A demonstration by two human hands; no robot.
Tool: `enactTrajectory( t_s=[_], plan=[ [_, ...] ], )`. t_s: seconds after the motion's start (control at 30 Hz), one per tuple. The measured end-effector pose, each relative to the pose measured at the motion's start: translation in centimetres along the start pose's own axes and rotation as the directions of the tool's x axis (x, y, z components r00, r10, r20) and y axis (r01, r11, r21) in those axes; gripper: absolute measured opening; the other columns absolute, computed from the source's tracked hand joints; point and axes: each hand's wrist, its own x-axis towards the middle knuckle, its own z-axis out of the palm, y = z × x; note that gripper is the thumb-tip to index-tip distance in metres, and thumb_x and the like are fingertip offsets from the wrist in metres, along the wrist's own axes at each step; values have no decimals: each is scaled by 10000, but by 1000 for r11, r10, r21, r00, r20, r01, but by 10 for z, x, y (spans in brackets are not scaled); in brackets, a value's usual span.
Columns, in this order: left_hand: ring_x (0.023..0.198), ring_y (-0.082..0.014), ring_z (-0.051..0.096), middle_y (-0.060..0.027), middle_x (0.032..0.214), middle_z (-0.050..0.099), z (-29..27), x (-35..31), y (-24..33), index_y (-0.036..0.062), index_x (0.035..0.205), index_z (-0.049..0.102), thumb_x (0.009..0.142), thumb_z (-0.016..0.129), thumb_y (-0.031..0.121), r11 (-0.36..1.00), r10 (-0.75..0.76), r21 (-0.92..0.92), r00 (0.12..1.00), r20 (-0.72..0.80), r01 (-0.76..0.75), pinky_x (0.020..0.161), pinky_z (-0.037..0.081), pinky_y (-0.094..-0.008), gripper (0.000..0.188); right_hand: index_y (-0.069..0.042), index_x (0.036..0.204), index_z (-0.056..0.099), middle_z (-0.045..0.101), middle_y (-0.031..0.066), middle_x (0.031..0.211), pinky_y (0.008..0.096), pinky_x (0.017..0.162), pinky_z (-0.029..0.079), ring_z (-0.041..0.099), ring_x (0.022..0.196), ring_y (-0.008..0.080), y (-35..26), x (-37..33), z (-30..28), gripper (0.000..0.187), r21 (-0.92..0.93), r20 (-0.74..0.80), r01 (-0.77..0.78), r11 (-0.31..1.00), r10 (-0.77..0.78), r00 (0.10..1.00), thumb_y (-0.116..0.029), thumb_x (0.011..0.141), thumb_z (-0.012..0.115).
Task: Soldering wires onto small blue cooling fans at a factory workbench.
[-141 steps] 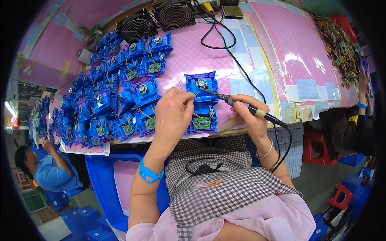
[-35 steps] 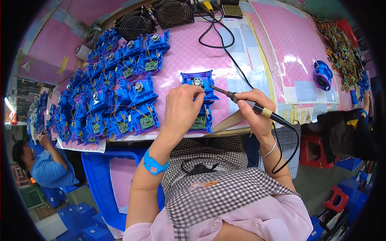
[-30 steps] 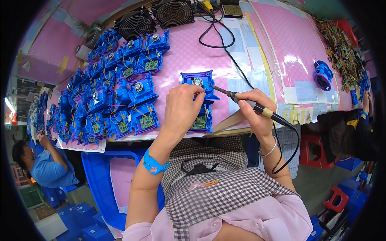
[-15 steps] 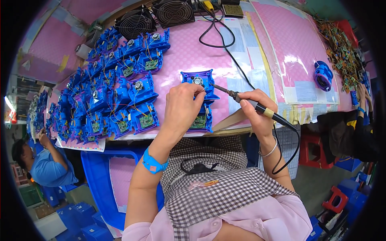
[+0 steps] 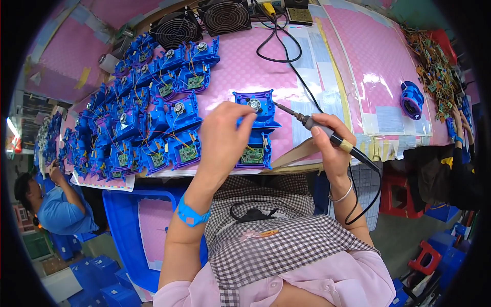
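Note:
My right hand (image 5: 331, 144) grips a soldering iron (image 5: 309, 123) by its handle. The iron's tip points up and left, close to the right edge of a blue plastic housing (image 5: 265, 116). A round silver part (image 5: 254, 104) sits in the middle of this housing. Over its left side is my left hand (image 5: 220, 140), thumb and fingertips pinched together; whatever they may hold is too small to make out. Just below, at the table's near edge, lies a second blue housing piece with a green circuit board (image 5: 252, 155), partly hidden by my left hand.
Many similar blue housings (image 5: 123, 120) with wires crowd the table's left. Two black fans (image 5: 225, 18) stand at the back. A black cable (image 5: 303, 87) crosses the pink tabletop. At the right are a blue-purple part (image 5: 411, 100) and heaped wired boards (image 5: 434, 71). People work at both sides.
My left hand has drawn slightly left, off the housing's middle. The iron's tip has shifted a little right and up, to the housing's edge. The whole view has shifted slightly.

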Motion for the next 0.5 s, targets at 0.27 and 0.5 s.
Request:
enactTrajectory(
  t_s=[0.27,0.5],
  plan=[
    [548,-72,386,2,613,459,-20,-26,-7,7,830,698,763,751,104,946,-322,-109,915,-243,304,493,318,-246,129,22,949,659,619,56,827,198,563,402,526,621,76,6,3,3,144,60,47,30,998,-33,998,-45,826,628],
    [535,-76,415,-21,612,524,-12,-25,-11,6,812,708,769,743,149,932,-361,-24,920,-153,362,479,319,-262,154,19,911,690,650,88,788,255,630,437,584,702,147,-1,1,5,149,73,54,-17,997,13,998,-37,774,671]
  ],
)
